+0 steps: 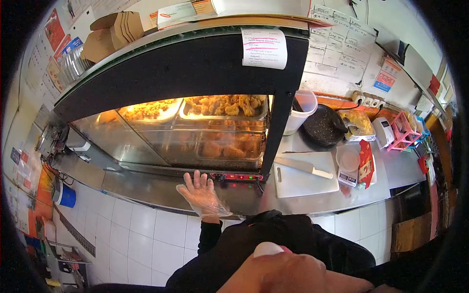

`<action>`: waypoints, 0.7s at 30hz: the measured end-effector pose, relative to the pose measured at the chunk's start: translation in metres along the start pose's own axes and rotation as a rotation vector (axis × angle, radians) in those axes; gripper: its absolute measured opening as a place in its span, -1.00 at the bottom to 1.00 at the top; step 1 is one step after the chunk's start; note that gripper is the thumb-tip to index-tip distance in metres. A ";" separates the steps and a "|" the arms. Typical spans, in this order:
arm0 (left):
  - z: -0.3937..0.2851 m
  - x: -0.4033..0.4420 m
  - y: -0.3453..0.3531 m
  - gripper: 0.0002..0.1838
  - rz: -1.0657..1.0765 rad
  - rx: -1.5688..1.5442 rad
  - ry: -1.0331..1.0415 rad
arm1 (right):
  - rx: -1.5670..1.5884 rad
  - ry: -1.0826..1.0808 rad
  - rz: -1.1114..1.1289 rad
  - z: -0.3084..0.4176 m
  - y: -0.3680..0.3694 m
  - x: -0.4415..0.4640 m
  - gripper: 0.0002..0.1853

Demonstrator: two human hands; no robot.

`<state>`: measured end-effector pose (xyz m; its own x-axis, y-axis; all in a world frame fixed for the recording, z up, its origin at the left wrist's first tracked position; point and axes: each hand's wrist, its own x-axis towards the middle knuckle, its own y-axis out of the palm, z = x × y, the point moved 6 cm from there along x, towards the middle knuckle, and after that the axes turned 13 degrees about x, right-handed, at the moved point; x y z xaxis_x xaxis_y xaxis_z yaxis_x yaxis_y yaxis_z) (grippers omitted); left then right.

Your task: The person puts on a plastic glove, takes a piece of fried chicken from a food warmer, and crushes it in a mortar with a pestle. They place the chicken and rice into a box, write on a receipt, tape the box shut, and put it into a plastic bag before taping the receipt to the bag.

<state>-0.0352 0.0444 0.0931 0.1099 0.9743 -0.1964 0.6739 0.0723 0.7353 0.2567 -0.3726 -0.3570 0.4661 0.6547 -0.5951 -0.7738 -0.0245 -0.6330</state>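
My left hand (201, 194), in a clear plastic glove, is stretched out with its fingers spread. It holds nothing and is over the steel counter edge, just in front of the lit display cabinet (171, 63). Close to its fingertips is a red control panel (236, 177) with small lights. Behind the glass, metal trays (222, 117) hold pieces of fried chicken (227, 105) on two levels. My right hand (286, 273) is bare and very near the camera at the bottom; a thumb with a pale nail shows, the other fingers are hidden, and whether it grips anything is not visible.
A knife (303, 167) lies on a white cutting board (305, 183) to the right. Beyond are a digital scale (347, 178), a dark stone mortar (322, 128), a white bucket (300, 113) and a pink basket (405, 131). Cardboard boxes (113, 35) stand on the cabinet; a blue bin (67, 196) is left.
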 end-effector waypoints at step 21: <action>-0.023 -0.013 -0.040 -0.29 -0.100 0.048 0.034 | 0.236 -0.181 0.005 0.054 -0.028 -0.006 -0.71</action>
<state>-0.0803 0.0338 0.0814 0.0157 0.9695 -0.2446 0.7144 0.1603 0.6812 0.2526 -0.3350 -0.3094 0.3943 0.7795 -0.4868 -0.8643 0.1346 -0.4846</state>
